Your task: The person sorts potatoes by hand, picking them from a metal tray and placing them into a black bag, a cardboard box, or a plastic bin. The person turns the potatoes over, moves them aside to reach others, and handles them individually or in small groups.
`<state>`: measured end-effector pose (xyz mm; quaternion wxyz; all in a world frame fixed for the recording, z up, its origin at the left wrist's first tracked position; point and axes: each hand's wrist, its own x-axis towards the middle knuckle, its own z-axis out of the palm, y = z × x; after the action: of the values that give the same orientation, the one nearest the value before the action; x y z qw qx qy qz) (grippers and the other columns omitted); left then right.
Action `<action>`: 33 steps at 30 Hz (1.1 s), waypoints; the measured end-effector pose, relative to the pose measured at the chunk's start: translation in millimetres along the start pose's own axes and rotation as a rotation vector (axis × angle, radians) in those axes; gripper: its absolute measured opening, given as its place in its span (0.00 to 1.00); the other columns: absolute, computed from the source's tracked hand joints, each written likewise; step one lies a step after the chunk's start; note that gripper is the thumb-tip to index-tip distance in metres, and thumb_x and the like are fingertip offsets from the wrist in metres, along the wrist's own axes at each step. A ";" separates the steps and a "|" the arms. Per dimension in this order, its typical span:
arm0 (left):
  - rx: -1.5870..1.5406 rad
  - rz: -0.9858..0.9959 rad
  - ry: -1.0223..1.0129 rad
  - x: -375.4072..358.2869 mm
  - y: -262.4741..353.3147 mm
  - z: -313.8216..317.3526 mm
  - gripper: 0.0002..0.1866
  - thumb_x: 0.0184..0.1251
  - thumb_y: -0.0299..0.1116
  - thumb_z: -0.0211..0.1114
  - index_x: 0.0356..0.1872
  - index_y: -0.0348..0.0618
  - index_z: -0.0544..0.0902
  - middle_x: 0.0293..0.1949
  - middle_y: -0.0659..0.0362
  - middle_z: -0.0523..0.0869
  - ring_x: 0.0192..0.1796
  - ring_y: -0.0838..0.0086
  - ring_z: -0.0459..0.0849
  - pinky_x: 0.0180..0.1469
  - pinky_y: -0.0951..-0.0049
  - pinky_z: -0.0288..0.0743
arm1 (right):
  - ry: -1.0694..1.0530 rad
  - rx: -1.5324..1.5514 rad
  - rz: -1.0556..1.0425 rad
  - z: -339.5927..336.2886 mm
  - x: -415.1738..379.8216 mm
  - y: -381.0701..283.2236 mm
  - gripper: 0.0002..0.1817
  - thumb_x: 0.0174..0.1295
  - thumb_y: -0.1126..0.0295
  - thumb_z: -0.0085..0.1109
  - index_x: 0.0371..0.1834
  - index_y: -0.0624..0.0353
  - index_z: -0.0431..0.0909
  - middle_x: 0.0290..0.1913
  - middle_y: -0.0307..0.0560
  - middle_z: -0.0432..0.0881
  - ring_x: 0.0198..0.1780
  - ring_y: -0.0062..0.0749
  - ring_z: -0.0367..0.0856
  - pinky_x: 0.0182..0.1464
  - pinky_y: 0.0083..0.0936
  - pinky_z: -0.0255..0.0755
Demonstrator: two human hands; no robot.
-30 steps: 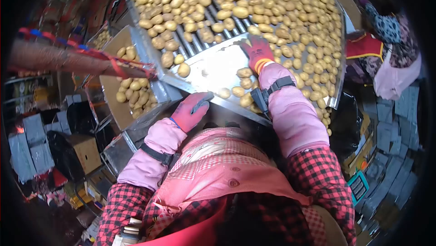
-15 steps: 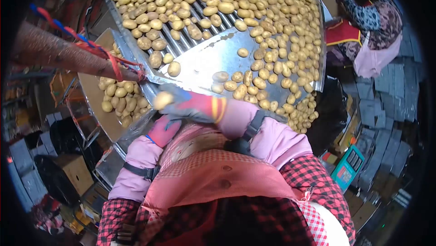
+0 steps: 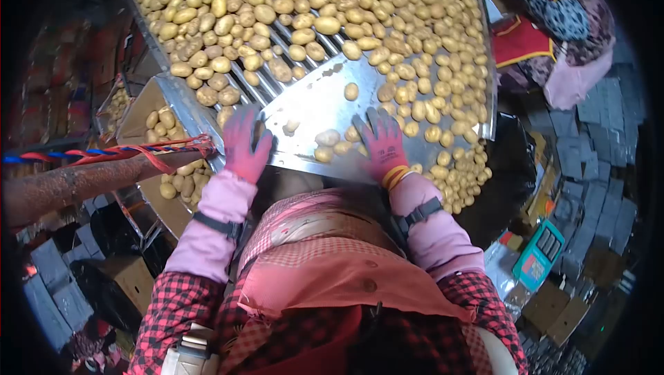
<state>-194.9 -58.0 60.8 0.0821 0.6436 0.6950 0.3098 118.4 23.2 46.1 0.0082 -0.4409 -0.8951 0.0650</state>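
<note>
My left hand (image 3: 247,145), in a pink and grey glove, is at the near left edge of the metal sorting table (image 3: 304,105). Its fingers point forward with the thumb apart, and a potato (image 3: 225,116) lies close beside them. My right hand (image 3: 382,145), gloved alike with a yellow cuff, reaches over the near edge, fingers spread and nothing seen in them. Several loose potatoes (image 3: 327,138) lie on the bare plate between my hands. A large spread of potatoes (image 3: 443,63) covers the right side and the rollers (image 3: 273,63) beyond.
A cardboard box (image 3: 142,105) with potatoes stands at the left, behind a rusty pole (image 3: 90,185) wound with red and blue cord. Another person (image 3: 574,36) is at the far right. A teal scale (image 3: 538,255) and stacked grey boxes (image 3: 588,188) are at the right.
My right hand has moved right, away from the box side, and the potato at its fingertips is no longer there. My left hand has moved forward to the table edge. The view has shifted slightly.
</note>
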 end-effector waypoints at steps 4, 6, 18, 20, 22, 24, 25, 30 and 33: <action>0.450 -0.222 -0.076 30.4 -27.4 15.0 0.37 0.57 0.49 0.67 0.67 0.44 0.70 0.69 0.42 0.64 0.71 0.41 0.59 0.72 0.42 0.49 | 0.007 -0.007 0.176 14.3 15.9 91.4 0.42 0.52 0.45 0.65 0.71 0.46 0.64 0.73 0.55 0.60 0.74 0.58 0.55 0.73 0.53 0.49; 0.512 -0.232 -0.085 33.2 -19.2 16.1 0.36 0.57 0.48 0.67 0.66 0.44 0.71 0.69 0.42 0.65 0.71 0.40 0.59 0.72 0.43 0.50 | 0.219 -0.059 0.304 15.5 31.7 122.0 0.44 0.51 0.44 0.66 0.72 0.44 0.63 0.74 0.56 0.59 0.74 0.59 0.54 0.73 0.53 0.47; 0.394 -0.246 0.005 35.9 -28.3 12.2 0.31 0.57 0.44 0.66 0.62 0.41 0.74 0.64 0.42 0.71 0.66 0.41 0.67 0.70 0.46 0.57 | -0.097 -0.211 -0.109 -33.7 291.4 42.3 0.39 0.46 0.46 0.71 0.66 0.32 0.70 0.74 0.50 0.59 0.75 0.55 0.52 0.74 0.52 0.47; 0.387 -0.264 -0.013 40.4 -26.1 7.8 0.31 0.58 0.44 0.65 0.62 0.41 0.74 0.64 0.42 0.71 0.67 0.41 0.67 0.70 0.47 0.57 | -0.131 -0.069 -0.127 -33.5 283.1 54.2 0.36 0.45 0.49 0.73 0.62 0.37 0.74 0.74 0.50 0.59 0.75 0.55 0.53 0.72 0.48 0.55; 0.388 -0.257 -0.009 37.8 -25.4 9.0 0.31 0.58 0.43 0.65 0.62 0.41 0.73 0.64 0.42 0.71 0.67 0.41 0.67 0.70 0.47 0.57 | -0.040 0.053 -0.186 -19.6 254.8 68.8 0.33 0.46 0.51 0.72 0.59 0.41 0.75 0.71 0.50 0.63 0.73 0.53 0.57 0.71 0.45 0.59; 0.394 -0.255 -0.021 36.4 -26.3 8.7 0.31 0.58 0.44 0.65 0.62 0.41 0.73 0.64 0.42 0.71 0.67 0.41 0.67 0.70 0.47 0.57 | 0.001 0.220 -0.207 -4.9 217.9 81.7 0.29 0.47 0.54 0.71 0.54 0.45 0.77 0.66 0.49 0.69 0.69 0.49 0.63 0.69 0.43 0.62; 0.400 -0.251 -0.025 37.2 -27.5 8.3 0.31 0.58 0.44 0.65 0.62 0.41 0.73 0.64 0.42 0.71 0.67 0.41 0.67 0.70 0.47 0.57 | -0.009 0.330 -0.205 -1.3 197.6 84.7 0.26 0.48 0.55 0.71 0.51 0.46 0.77 0.62 0.48 0.72 0.67 0.47 0.66 0.67 0.42 0.63; 0.379 -0.260 -0.024 33.2 -27.1 10.8 0.32 0.58 0.44 0.66 0.64 0.42 0.72 0.66 0.42 0.70 0.68 0.42 0.65 0.71 0.47 0.55 | 0.095 0.235 -0.188 -4.5 142.0 54.7 0.22 0.45 0.59 0.72 0.44 0.46 0.77 0.55 0.48 0.76 0.59 0.47 0.72 0.62 0.43 0.63; 0.395 -0.247 -0.009 30.8 -28.6 10.7 0.32 0.59 0.43 0.66 0.65 0.43 0.72 0.66 0.43 0.70 0.69 0.44 0.65 0.72 0.48 0.55 | 0.248 0.286 -0.187 -10.0 156.8 26.2 0.31 0.44 0.59 0.73 0.55 0.47 0.75 0.60 0.50 0.73 0.61 0.50 0.72 0.63 0.42 0.66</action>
<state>-218.5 -24.8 45.8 -0.0050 0.5586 0.8153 0.1526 44.0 164.0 46.1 0.1868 -0.3548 -0.9061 0.1353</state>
